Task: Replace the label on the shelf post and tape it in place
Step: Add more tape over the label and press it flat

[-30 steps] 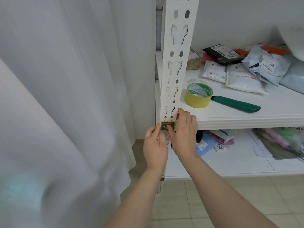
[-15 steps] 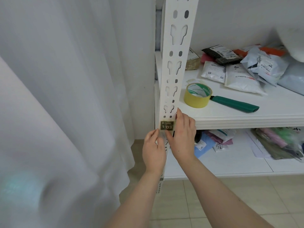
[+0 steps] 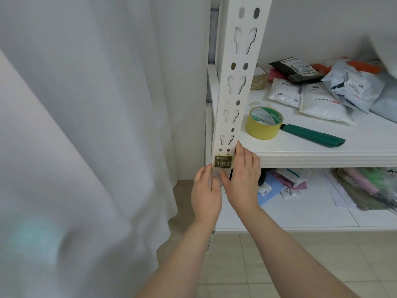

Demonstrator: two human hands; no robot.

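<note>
1. The label, a dark plate reading "1-03", sits flat on the front face of the white shelf post, low on it, level with the front edge of the upper shelf board.
2. Your right hand lies against the post's right edge, just beside the label. Its fingers are straight and reach up past the label's top corner, and its thumb crosses the post face just under the label.
3. Your left hand is at the post's left edge, with its fingertips touching the post just below the label's lower left corner. The spot between your two thumbs is blurred, so I cannot tell whether this hand pinches anything.
4. To the right of the post, a roll of yellow tape stands on the upper shelf board, with a green-handled tool lying just beside it.
5. Further right and behind the tape, mail parcels are heaped on the same board.
6. Below that board, the lower shelf holds more packets and papers.
7. Left of the post hangs a white curtain.
8. Beige floor tiles lie beneath the shelf.
</note>
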